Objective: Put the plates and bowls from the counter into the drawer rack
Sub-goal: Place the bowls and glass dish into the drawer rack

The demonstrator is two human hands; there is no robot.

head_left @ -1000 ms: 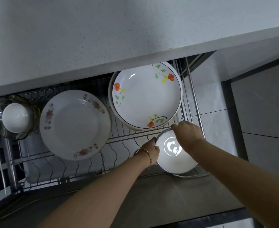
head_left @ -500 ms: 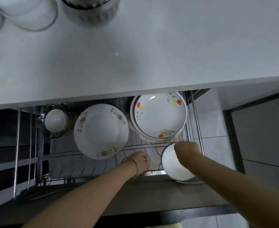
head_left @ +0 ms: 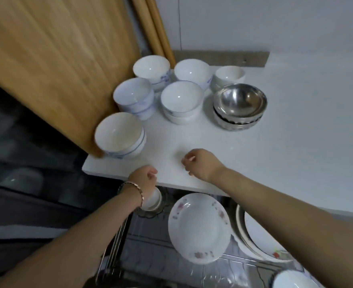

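Head view, looking down on a white counter (head_left: 296, 132). Both hands hover at the counter's front edge, empty, fingers loosely curled: the left hand (head_left: 144, 179) over the edge itself, the right hand (head_left: 200, 163) just above the counter top. White bowls (head_left: 179, 98) and stacked steel bowls (head_left: 240, 100) stand toward the counter's back. Below the counter's edge, the drawer rack (head_left: 114, 246) holds a floral plate (head_left: 198, 227).

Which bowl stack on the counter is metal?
The steel stack, at the right of the group: shiny grey metal, while the rest are white ceramic.
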